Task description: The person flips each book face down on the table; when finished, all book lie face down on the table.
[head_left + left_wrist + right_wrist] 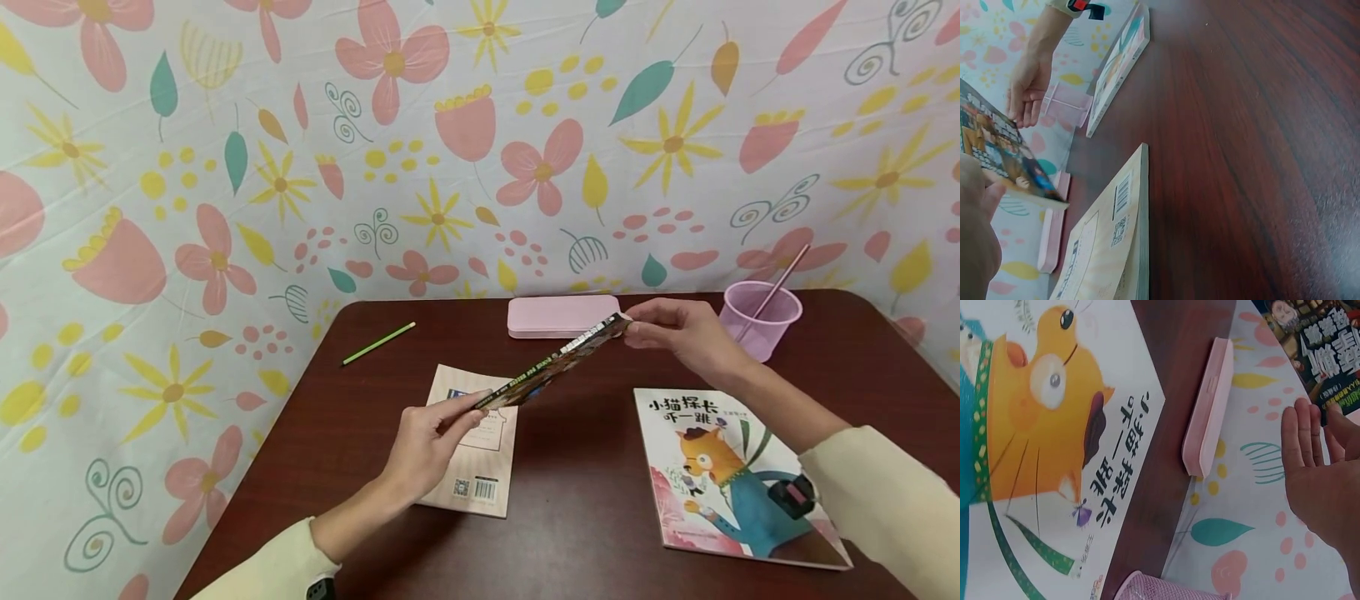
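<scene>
A dark-covered book [555, 367] is held up off the table, tilted, its spine showing in the head view. My left hand [427, 442] pinches its near left end between thumb and fingers. At the far right end, my right hand [686, 337] pinches the corner. Part of the colourful cover [1007, 147] shows in the left wrist view, and white title characters on the dark cover [1332, 350] in the right wrist view. Below the left hand lies a beige book [480, 492] with a barcode, partly covered by that hand and the raised book.
A picture book with an orange cat [720, 517] lies at the right under my right forearm. A pink pencil case [562, 315] sits at the back edge, beside a pink mesh cup [765, 333] holding a stick. A green pencil [378, 343] lies at the back left.
</scene>
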The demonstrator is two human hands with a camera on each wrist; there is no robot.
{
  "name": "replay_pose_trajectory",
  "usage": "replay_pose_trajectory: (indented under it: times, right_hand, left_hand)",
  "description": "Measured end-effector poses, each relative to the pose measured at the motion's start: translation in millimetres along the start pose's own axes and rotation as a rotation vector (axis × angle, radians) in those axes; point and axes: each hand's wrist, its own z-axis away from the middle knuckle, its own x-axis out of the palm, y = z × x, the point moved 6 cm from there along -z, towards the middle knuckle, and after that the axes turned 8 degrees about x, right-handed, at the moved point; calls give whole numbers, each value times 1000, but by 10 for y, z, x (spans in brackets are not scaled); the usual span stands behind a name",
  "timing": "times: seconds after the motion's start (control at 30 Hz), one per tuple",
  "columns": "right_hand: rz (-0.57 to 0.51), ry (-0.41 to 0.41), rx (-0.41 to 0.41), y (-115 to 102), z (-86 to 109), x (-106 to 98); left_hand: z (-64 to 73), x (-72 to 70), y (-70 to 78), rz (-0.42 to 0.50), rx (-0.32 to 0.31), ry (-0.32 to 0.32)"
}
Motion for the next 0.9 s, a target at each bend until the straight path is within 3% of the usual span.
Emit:
replay_pose_trajectory:
  times: [0.2,0.47,0.67,0.9]
  right_hand:
    - [-192,-5,-4,-26,20,15]
    - [-141,30,88,16,79,9]
    - [-124,10,143,67,112,23]
    - [-18,-32,178,157,127,127]
  left_hand:
    - [27,-30,-46,70,-97,115]
    - [75,-18,-82,164,-149,219]
    - [116,11,-117,224,-153,248]
    - [227,118,-156,223,-174,187]
